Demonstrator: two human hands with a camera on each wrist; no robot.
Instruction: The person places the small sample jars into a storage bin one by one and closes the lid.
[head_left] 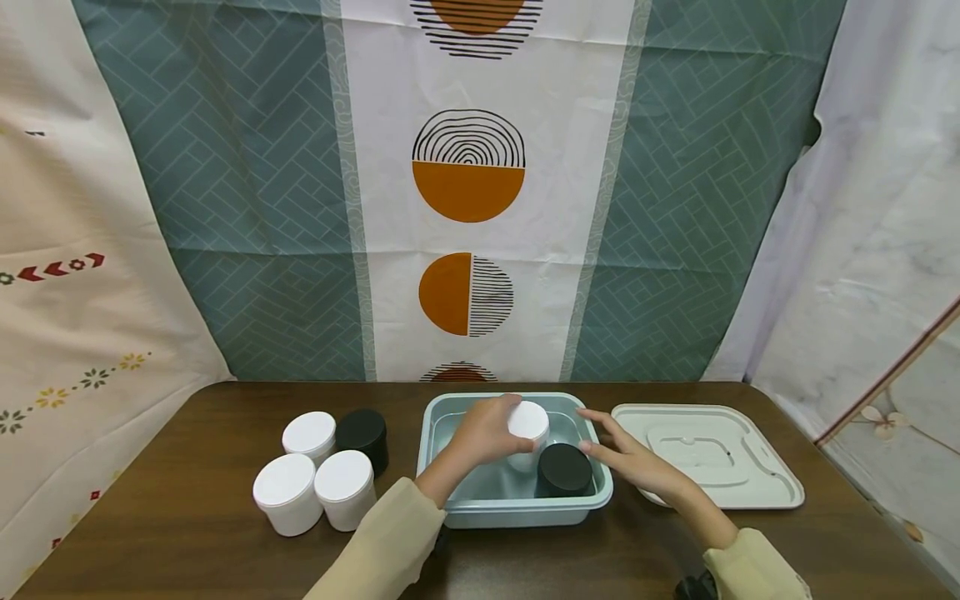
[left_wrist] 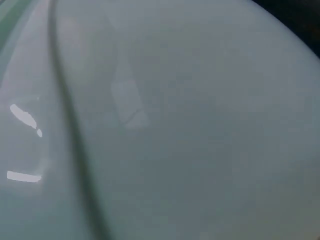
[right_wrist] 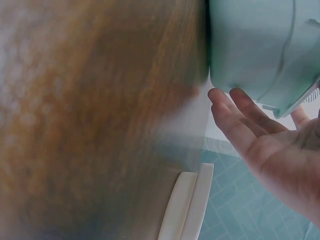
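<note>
A pale blue-green plastic bin [head_left: 517, 515] stands on the table. My left hand [head_left: 483, 433] reaches into it and grips a white lidded jar [head_left: 529, 421] by its upper part. Just in front of that jar, inside the bin, sits a black lidded jar [head_left: 564, 468]. My right hand [head_left: 637, 457] is at the bin's right side, fingers extended and thumb near the rim; in the right wrist view the same hand [right_wrist: 275, 145] lies along the bin's outer wall [right_wrist: 250, 50]. Only pale plastic [left_wrist: 190, 125] fills the left wrist view, with no hand seen.
To the left stand a white jar at the back [head_left: 309, 433], a black jar [head_left: 363, 437] and two more white jars, front left [head_left: 287, 492] and front right [head_left: 345, 490]. Flat on the right lies a whitish lid [head_left: 720, 454]. Fabric [head_left: 262, 208] hangs behind the brown table [head_left: 187, 500].
</note>
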